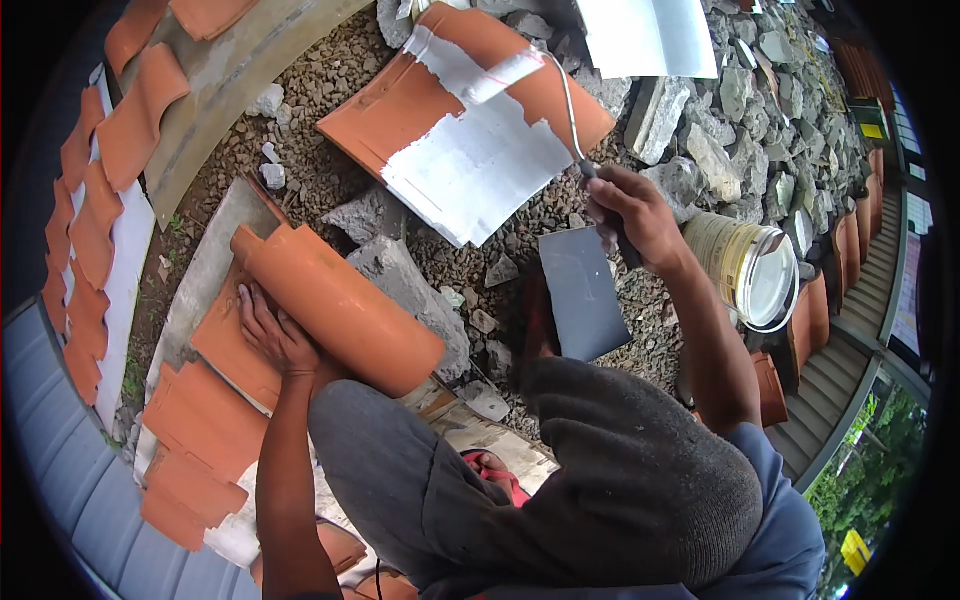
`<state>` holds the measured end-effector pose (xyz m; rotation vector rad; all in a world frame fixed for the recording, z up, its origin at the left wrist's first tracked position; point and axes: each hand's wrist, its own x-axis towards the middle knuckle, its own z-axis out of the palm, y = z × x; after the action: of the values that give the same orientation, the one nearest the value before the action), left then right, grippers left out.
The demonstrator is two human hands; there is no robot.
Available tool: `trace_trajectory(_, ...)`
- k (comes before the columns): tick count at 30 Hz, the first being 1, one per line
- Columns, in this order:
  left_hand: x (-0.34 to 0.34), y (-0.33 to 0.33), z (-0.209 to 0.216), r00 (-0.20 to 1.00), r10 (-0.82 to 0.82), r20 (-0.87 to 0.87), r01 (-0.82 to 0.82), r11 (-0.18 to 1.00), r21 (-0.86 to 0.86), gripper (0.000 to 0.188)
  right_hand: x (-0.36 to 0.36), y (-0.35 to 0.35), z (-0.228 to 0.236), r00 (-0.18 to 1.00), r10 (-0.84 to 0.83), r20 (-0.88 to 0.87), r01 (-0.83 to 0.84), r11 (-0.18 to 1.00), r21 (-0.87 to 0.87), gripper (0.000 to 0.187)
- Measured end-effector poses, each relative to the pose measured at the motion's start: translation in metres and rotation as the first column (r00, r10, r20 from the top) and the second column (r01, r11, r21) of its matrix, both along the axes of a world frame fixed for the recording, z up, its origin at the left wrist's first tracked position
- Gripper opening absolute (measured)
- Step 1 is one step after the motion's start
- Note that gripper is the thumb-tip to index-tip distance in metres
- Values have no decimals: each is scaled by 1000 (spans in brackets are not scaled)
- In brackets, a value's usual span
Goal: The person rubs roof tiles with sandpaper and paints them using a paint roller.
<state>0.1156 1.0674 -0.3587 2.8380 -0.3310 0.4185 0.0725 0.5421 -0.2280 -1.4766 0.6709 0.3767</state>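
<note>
My right hand (638, 212) grips the dark handle of a paint roller (505, 78). Its white sleeve lies on a terracotta roof tile (370, 125), partly coated in whitish-silver paint. Bare orange still shows along the tile's left side and upper right. At the lower left, my left hand (275, 332) rests flat with fingers stretched on another terracotta tile (335, 305), beside its rounded ridge. A dark rectangular sheet (585, 293) lies below the painted tile, near my right hand.
A pail (742, 268) with a clear-looking end lies tilted to the right, beside broken concrete (735, 160). A white sheet (650, 38) is at the top. Several terracotta tiles (200, 420) lie at left, and gravel (330, 85) covers ground around the painted tile. My bent knees are in front.
</note>
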Motion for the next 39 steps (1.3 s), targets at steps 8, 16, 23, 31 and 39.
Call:
trace_trajectory(8, 0, 12, 3, 1000, 18, -25, -17, 999, 35, 62, -21, -26, 14, 975, 195, -107, -220, 919, -328, 31)
trace_trajectory(16, -1, 7, 1, 1000, 9, -3, -9, 1000, 29, 61, 161, 7, -27, 931, 365, 25, -299, 800, -520, 33)
trace_trajectory(23, 0, 11, 2, 1000, 8, 6, -8, 1000, 15, 61, 177, 21, -15, 913, 402, -73, -367, 730, -577, 34)
trace_trajectory(31, 3, 7, -2, 1000, -2, -12, 3, 999, 39, 63, 173, 23, -31, 938, 343, -56, -313, 762, -567, 37)
trace_trajectory(39, -3, 10, -3, 1000, -9, 0, 9, 1000, 11, 63, 109, -9, -33, 927, 370, 58, -264, 755, -600, 39)
